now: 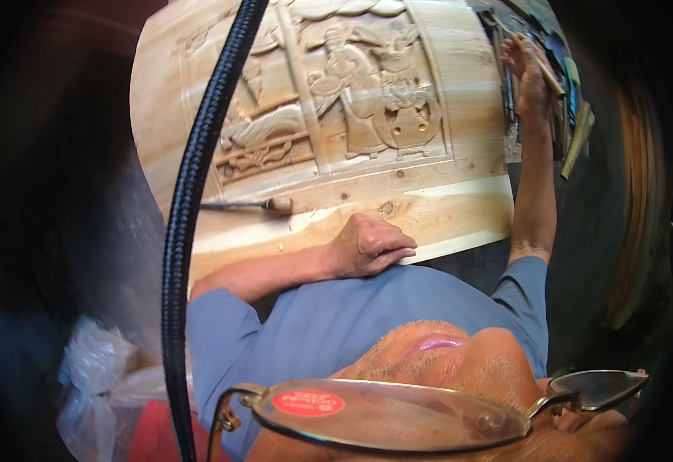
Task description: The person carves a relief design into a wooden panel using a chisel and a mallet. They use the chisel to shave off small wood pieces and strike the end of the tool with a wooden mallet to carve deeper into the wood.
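A pale wooden panel (475, 92) carved in relief with figures and a large round drum shape lies before me. My left hand (371, 245) rests on its near edge, fingers curled together with nothing visible in them. To the left of that hand, a chisel (277, 205) with a dark shaft and short wooden handle lies on the panel; the black cord hides its far end. At the far right my right arm is stretched out. My right hand (531, 77) is closed, fingers bent, on a slim tool with a light wooden handle (550, 78), above other tools.
Several carving tools (571, 100) lie in a pile beyond the panel's right edge, one with a pale yellowish handle (579, 140). A black braided cord (190, 192) crosses the view on the left. Clear plastic bags (93, 369) and something red (154, 431) are at lower left.
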Demonstrator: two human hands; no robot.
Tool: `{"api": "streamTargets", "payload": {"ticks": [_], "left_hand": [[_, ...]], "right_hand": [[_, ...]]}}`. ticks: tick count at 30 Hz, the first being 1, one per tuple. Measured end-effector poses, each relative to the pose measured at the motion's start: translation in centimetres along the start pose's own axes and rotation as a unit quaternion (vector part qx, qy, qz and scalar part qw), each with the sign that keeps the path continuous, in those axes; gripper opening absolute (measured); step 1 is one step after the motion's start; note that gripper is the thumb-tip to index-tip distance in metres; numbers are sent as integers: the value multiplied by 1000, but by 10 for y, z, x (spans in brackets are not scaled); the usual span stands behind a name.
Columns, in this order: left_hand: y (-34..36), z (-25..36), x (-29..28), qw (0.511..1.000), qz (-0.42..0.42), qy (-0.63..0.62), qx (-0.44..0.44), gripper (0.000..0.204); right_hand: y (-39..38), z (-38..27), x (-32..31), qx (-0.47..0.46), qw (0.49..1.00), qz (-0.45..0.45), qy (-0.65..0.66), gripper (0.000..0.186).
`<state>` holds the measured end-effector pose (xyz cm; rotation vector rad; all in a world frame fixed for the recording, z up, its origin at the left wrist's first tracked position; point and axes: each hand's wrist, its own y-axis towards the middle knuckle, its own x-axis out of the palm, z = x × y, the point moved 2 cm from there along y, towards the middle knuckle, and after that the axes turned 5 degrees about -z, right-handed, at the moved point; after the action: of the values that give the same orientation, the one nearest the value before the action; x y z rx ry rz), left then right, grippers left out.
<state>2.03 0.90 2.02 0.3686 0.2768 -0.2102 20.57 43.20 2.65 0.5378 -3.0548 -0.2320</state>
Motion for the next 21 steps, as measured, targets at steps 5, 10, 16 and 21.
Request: {"api": "streamTargets", "payload": {"ticks": [5, 10, 16, 21], "left_hand": [[-5, 1, -3, 999, 4, -42, -15, 10], [-4, 2, -3, 996, 19, -78, -32, 10], [-3, 0, -7, 995, 30, -91, -34, 9], [-1, 0, -7, 994, 19, -96, -39, 10]], "right_hand": [[32, 31, -16, 99, 993, 27, -50, 37], [51, 53, -33, 122, 989, 11, -87, 41], [56, 50, -24, 93, 986, 0, -139, 37], [11, -7, 11, -61, 974, 84, -202, 28]]}}
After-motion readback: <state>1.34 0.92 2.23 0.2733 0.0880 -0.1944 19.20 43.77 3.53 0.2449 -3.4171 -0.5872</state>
